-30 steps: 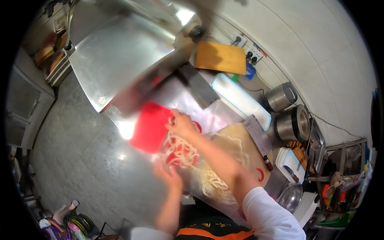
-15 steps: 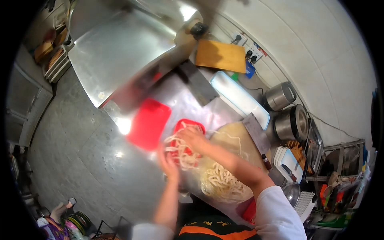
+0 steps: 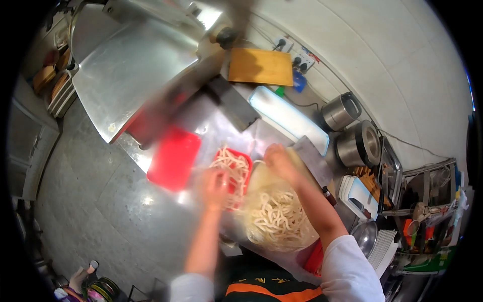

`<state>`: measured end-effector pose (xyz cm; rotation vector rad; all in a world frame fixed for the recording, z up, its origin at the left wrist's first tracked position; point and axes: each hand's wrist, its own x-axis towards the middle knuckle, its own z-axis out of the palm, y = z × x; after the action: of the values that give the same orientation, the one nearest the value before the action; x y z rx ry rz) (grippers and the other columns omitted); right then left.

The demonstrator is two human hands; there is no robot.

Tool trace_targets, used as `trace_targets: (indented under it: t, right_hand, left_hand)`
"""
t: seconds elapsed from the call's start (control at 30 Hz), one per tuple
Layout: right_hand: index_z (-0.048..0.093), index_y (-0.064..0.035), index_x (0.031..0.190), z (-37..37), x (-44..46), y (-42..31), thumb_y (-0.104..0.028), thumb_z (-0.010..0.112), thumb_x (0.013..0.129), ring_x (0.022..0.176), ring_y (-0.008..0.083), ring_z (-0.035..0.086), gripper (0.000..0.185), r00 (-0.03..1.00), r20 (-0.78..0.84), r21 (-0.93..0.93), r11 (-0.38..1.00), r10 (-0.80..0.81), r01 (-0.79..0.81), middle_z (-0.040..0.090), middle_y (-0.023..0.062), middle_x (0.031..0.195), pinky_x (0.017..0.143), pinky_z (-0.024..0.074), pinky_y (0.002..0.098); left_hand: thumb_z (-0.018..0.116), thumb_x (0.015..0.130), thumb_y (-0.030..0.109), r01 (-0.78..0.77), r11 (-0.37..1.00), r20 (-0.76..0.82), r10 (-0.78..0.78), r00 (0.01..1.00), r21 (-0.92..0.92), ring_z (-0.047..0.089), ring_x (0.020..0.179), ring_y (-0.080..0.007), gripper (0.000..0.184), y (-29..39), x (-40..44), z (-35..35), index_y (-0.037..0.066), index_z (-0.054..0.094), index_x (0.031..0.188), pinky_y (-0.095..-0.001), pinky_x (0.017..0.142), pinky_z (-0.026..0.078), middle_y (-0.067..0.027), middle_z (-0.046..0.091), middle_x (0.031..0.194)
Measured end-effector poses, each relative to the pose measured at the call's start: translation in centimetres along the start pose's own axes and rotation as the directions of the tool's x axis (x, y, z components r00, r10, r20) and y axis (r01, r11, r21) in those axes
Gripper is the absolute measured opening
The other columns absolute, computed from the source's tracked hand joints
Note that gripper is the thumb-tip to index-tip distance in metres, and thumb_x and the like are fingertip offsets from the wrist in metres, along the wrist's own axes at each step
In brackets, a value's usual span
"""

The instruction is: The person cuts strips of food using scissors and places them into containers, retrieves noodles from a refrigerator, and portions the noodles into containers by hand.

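Observation:
A red tray point(image 3: 246, 157) holds a loose pile of thick white noodles point(image 3: 232, 168). My left hand point(image 3: 214, 187) is at the tray's left edge, its fingers smeared by motion. Over the upper end of the pale round cutting board point(image 3: 261, 178), my right hand point(image 3: 279, 162) has its fingers drawn together. A short white noodle end point(image 3: 259, 162) shows beside them; whether they grip it is hidden. Closer to my body, a clear plastic bag point(image 3: 251, 234) lies open with many more noodles point(image 3: 279, 216) inside.
Left of the tray lies another red tray point(image 3: 173, 158). A cleaver point(image 3: 314, 163) rests along the board's right side. Beyond are a long white tray point(image 3: 289, 121), steel pots point(image 3: 352, 146) and a wooden board point(image 3: 260, 66). A large steel machine point(image 3: 136, 65) stands at upper left.
My right hand has moved from the noodles in the red tray rightward over the cutting board. My left hand stays by the tray's left edge. The noodles now lie lower in the tray.

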<state>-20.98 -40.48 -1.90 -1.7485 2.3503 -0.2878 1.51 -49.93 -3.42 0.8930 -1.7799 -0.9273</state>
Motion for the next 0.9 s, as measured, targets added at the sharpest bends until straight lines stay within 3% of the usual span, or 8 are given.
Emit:
trace_targets:
  t: [0.07, 0.17, 0.23, 0.3, 0.47, 0.6, 0.77, 0.9]
  right_hand:
    - [0.056, -0.0054, 0.088, -2.6, -0.1, -1.3, -0.006, 0.059, 0.064, 0.091, 0.0302, 0.046, 0.023, 0.998, 0.062, 0.046, 0.999, 0.014, -0.017, 0.053, 0.0115, 0.092, 0.08, 0.0386, 0.036]
    - [0.054, -0.0046, 0.081, -2.0, -0.8, -0.8, -0.007, 0.057, 0.066, 0.085, 0.0309, 0.05, 0.016, 0.992, 0.12, -0.021, 0.999, 0.042, -0.039, 0.055, 0.0129, 0.087, 0.075, 0.0405, 0.0374]
    - [0.052, -0.0046, 0.076, -1.8, -1.1, -0.3, -0.006, 0.055, 0.066, 0.079, 0.0312, 0.053, 0.01, 0.99, 0.127, -0.125, 0.991, 0.055, -0.039, 0.057, 0.0135, 0.081, 0.07, 0.0417, 0.0384]
    - [0.054, -0.0039, 0.084, -1.8, -1.0, 0.0, -0.008, 0.055, 0.069, 0.077, 0.0314, 0.055, 0.015, 0.978, 0.189, 0.033, 0.995, 0.091, -0.099, 0.058, 0.0151, 0.08, 0.068, 0.0434, 0.0382]
    - [0.056, -0.0023, 0.084, -13.2, -0.5, -6.0, -0.011, 0.057, 0.074, 0.067, 0.0191, 0.057, 0.013, 0.966, 0.239, 0.285, 0.944, 0.097, -0.165, 0.059, 0.0114, 0.071, 0.061, 0.0436, 0.0309]
    - [0.056, 0.0006, 0.083, -16.4, -0.7, -8.6, -0.01, 0.059, 0.078, 0.058, 0.0043, 0.047, 0.013, 0.991, 0.13, 0.613, 0.783, 0.03, -0.104, 0.054, 0.0012, 0.062, 0.053, 0.0389, 0.0199]
    - [0.055, 0.0019, 0.085, -18.2, -0.6, -11.8, -0.007, 0.057, 0.079, 0.057, 0.0042, 0.047, 0.011, 0.999, -0.003, 0.666, 0.746, 0.036, -0.024, 0.054, 0.0001, 0.064, 0.051, 0.0385, 0.0186]
    - [0.056, 0.0019, 0.086, -20.7, -0.6, -13.2, -0.005, 0.056, 0.08, 0.06, 0.0043, 0.051, 0.009, 0.976, -0.215, 0.723, 0.668, -0.025, 0.176, 0.056, 0.0015, 0.067, 0.05, 0.039, 0.0172]
  left_hand:
    - [0.061, 0.069, 0.002, 0.048, 0.993, 0.087, -0.039, 0.995, -0.106, 0.052, 0.078, -0.025, 0.011, 0.1, -0.2, 1.4, 0.002, 0.057, 0.08, -0.0343, 0.07, 0.041, -0.0087, 0.057, 0.084]
    - [0.055, 0.072, 0.006, -0.164, 0.948, 0.443, 0.027, 0.896, 0.273, 0.044, 0.1, -0.0276, 0.028, 1.3, 0.3, 2.3, 0.009, 0.055, 0.1, -0.039, 0.085, 0.031, -0.0036, 0.052, 0.108]
    - [0.054, 0.072, 0.007, -0.249, 0.915, 0.439, 0.092, 0.894, 0.317, 0.042, 0.104, -0.0283, 0.03, 1.8, -0.2, 2.3, 0.01, 0.055, 0.102, -0.0413, 0.087, 0.029, -0.0032, 0.05, 0.111]
    - [0.054, 0.073, 0.009, -0.344, 0.863, 0.466, 0.148, 0.872, 0.369, 0.034, 0.115, -0.0302, 0.038, 1.5, -0.6, 1.3, 0.014, 0.053, 0.11, -0.0469, 0.093, 0.022, -0.0028, 0.043, 0.123]
    - [0.048, 0.078, 0.01, -0.209, 0.912, 0.474, 0.018, 0.88, 0.352, 0.026, 0.123, -0.032, 0.042, 2.3, -1.5, -2.0, 0.015, 0.046, 0.12, -0.0466, 0.097, 0.018, -0.0047, 0.034, 0.132]
    - [0.037, 0.085, 0.014, -0.162, 0.968, 0.355, 0.085, 0.931, 0.191, 0.024, 0.124, -0.0349, 0.039, 0.5, -2.6, -2.2, 0.007, 0.041, 0.123, -0.0435, 0.096, 0.024, -0.0163, 0.028, 0.134]
    - [0.037, 0.086, 0.015, 0.161, 0.987, -0.025, -0.16, 0.987, 0.016, 0.037, 0.113, -0.034, 0.037, 0.5, -3.0, -2.8, 0.0, 0.04, 0.119, -0.0385, 0.091, 0.033, -0.0199, 0.036, 0.125]
    - [0.042, 0.084, 0.016, 0.174, 0.956, -0.106, -0.152, 0.983, 0.237, 0.043, 0.105, -0.0294, 0.038, 0.6, -3.3, -4.6, -0.002, 0.04, 0.118, -0.0385, 0.087, 0.036, -0.0173, 0.044, 0.115]
